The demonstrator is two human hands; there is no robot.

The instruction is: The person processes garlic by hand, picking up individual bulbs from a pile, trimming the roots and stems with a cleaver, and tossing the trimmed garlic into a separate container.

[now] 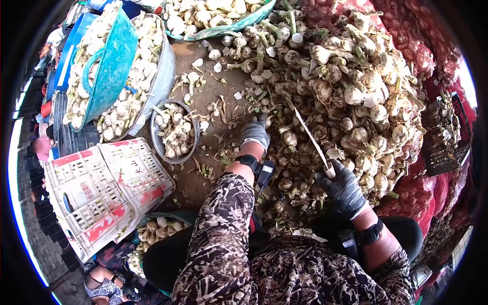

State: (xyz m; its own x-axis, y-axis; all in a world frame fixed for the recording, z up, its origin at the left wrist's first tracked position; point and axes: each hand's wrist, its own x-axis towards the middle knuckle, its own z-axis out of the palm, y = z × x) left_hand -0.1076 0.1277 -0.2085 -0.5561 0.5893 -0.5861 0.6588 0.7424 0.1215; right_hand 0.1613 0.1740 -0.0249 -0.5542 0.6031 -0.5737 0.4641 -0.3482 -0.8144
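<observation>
My right hand [345, 192], in a grey knit glove, is closed round the handle of a knife [311, 136]. Its long, narrow blade points up and left across the heap of garlic bulbs [351, 96]. My left hand [255, 133], gloved the same way, reaches down to the ground at the heap's left edge, among loose stalks and skins. Its fingertips are dark and point away from me; whether anything is between them is hidden. Many bulbs in the heap still carry roots and stems.
Left of my hands stands a round bucket [175, 131] partly filled with garlic. Beyond it are a white plastic crate [109, 190], a teal basket [113, 61] and a large tub [161, 76] of bulbs. Red mesh sacks [406, 190] and a dark crate [447, 152] line the right.
</observation>
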